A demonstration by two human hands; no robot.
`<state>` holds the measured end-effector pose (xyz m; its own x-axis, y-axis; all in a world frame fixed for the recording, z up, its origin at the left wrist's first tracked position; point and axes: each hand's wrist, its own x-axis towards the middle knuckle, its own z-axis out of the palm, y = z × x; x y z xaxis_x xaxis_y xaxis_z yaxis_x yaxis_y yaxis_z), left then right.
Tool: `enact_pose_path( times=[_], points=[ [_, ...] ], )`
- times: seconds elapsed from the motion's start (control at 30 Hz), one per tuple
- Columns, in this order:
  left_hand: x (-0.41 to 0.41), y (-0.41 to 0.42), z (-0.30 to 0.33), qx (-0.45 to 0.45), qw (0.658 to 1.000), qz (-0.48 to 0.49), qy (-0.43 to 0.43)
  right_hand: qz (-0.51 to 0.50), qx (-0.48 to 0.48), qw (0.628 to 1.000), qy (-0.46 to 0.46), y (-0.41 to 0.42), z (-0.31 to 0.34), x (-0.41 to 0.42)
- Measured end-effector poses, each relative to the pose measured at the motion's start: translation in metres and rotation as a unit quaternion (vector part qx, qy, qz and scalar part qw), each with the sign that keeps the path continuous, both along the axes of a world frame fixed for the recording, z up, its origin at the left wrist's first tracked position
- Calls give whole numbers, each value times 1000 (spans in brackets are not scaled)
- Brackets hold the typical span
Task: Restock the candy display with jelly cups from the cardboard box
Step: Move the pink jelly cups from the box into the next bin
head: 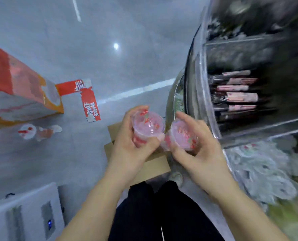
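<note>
My left hand (127, 136) grips a pink jelly cup (147, 126) with a clear lid printed with red fruit. My right hand (197, 145) grips a second pink jelly cup (184, 136) tilted toward the first, and the two cups nearly touch. Both are held above the brown cardboard box (153, 166), whose inside is hidden behind my hands. The candy display (249, 84), a round clear-walled stand with compartments, rises on the right. Its nearest compartment (266, 164) holds pale wrapped items, blurred by motion.
A red and orange carton (23, 91) lies on the grey floor at the left, with a red printed flap (90, 103) beside it. A cup-like item (27, 131) lies on the floor near it. A white appliance (26, 214) stands at the lower left. My dark trousers (153, 214) fill the bottom centre.
</note>
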<state>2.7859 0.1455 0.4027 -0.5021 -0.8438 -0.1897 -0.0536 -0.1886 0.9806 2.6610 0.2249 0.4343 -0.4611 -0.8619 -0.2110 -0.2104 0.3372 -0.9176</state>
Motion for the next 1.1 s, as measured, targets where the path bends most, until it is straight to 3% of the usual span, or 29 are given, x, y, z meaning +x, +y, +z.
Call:
enact_pose_path(
  times=[0.1,0.2,0.43,0.57,0.7,0.9,1.1],
  points=[
    [-45,12,72,-78,991,-96,46,-48,-80,993,68,31,78,-37],
    [-95,32,121,-87,975,-186,85,-118,-130,982,65,69,132,-78],
    [-213,107,183,-123,938,-298,129,-290,-173,931,141,171,191,-156],
    [-251,132,194,-134,913,-361,136,-338,-177,917,117,207,191,-181],
    [-287,155,199,-160,897,-399,102,-391,-122,908,86,235,174,-203],
    [-311,155,176,-45,921,-387,-13,-458,-52,887,-2,224,146,-228],
    [-323,149,169,0,922,-385,-31,-486,15,874,-14,197,129,-279]
  ],
)
